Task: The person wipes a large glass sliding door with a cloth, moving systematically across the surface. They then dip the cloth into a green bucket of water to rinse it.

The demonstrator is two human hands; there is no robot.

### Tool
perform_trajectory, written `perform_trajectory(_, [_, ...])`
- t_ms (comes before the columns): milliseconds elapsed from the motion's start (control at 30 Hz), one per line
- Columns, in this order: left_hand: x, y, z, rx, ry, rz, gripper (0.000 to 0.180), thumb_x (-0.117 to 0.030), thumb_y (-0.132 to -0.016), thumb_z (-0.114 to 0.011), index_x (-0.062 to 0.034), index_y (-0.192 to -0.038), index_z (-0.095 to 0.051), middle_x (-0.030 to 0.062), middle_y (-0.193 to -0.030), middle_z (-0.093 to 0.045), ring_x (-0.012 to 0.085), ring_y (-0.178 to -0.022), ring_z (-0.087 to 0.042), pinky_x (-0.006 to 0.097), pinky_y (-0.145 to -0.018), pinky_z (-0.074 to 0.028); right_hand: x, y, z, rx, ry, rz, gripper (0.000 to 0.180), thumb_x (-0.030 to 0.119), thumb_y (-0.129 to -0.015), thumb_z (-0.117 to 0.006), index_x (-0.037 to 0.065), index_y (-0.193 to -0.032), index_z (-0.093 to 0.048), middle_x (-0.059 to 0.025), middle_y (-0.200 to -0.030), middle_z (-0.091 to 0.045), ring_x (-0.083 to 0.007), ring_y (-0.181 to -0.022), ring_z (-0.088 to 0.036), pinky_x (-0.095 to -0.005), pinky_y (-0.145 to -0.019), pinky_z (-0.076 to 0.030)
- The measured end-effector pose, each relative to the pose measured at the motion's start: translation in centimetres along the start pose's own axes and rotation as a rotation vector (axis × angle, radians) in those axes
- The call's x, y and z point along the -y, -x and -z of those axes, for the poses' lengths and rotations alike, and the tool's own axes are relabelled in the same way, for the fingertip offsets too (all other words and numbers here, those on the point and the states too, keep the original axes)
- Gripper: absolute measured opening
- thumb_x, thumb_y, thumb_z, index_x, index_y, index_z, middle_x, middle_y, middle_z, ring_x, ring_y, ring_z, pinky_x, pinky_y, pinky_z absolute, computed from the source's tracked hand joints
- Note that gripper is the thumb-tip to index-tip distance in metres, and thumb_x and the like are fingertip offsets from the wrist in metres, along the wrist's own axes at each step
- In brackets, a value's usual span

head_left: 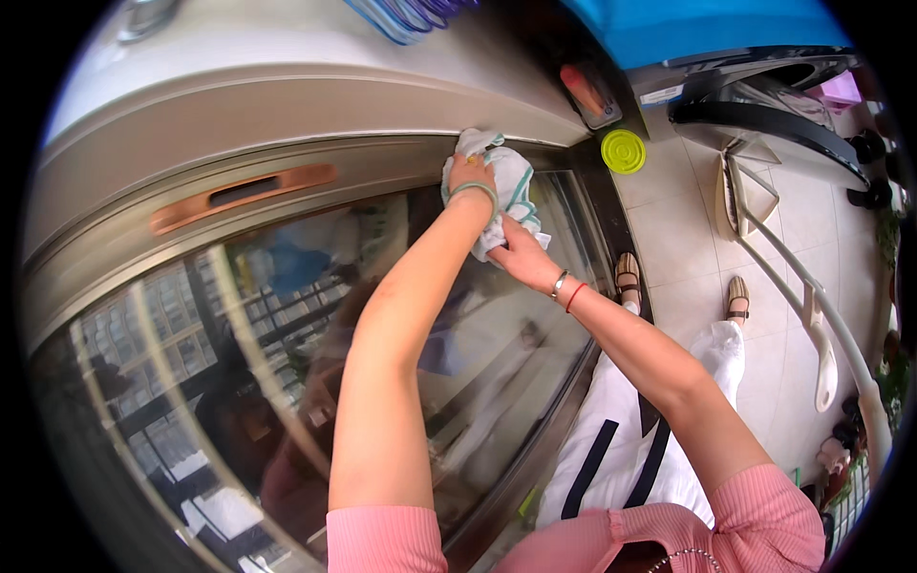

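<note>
One cloth, partly hidden under left hand, right hand

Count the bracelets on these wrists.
3: a green bangle on the wrist of the left hand; a silver bracelet and a red cord bracelet at the right hand. None look hidden.

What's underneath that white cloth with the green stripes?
Beside the cloth, the glass panel and its frame show, so it probably rests against them. What lies directly beneath is hidden by the cloth, with the left hand on top.
</note>
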State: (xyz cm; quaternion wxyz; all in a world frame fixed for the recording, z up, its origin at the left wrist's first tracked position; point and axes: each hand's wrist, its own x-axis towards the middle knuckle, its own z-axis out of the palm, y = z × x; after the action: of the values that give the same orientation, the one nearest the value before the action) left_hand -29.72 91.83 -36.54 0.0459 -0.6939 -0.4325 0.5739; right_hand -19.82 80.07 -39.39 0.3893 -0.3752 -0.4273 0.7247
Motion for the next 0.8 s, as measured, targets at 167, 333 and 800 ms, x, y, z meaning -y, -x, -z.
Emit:
perform_trajectory(167, [7.8, 9.8, 2.2, 0.035, 0.001, 0.13, 0.054, -0.029, -0.095, -0.047, -0.0128, -0.146, -0.043, 0.0095, -0.154, -0.038, 0.0249, -0.143, -0.034, 0.045, -0.114, -0.025, 8.1, 1.2, -5.2, 0.078, -0.01, 0.215, 0.064, 0.014, -0.08, -0.057, -0.005, -0.138, -0.039, -0.0302, -0.127, -0.053, -0.0475, -0.114, -0.051, -0.0491, -0.102, -0.039])
perform_trajectory(333, [13.5, 18.4, 7.8, -0.022, -0.06, 0.219, 0.049, -0.026, -0.093, -0.05, -0.0143, -0.141, -0.048, 0.0095, -0.15, -0.043, 0.0244, -0.14, -0.038, 0.042, -0.112, -0.03, 16.2, 1.9, -7.5, 0.14, 0.029, 0.395, 0.061, 0.014, -0.081, -0.055, -0.003, -0.139, -0.04, -0.023, -0.142, -0.042, -0.0453, -0.117, -0.043, -0.0469, -0.108, -0.033])
perform_trajectory(800, [16.6, 41.0, 14.2, 0.048, -0.222, 0.453, 0.058, -0.024, -0.09, -0.05, -0.0153, -0.146, -0.041, 0.0143, -0.16, -0.024, 0.0317, -0.142, -0.032, 0.054, -0.113, -0.023, 28.3, 12.7, -12.0, 0.19, 0.074, 0.818, 0.071, 0.021, -0.076, -0.069, 0.004, -0.14, -0.043, -0.0186, -0.147, -0.038, -0.0423, -0.115, -0.043, -0.0476, -0.103, -0.04])
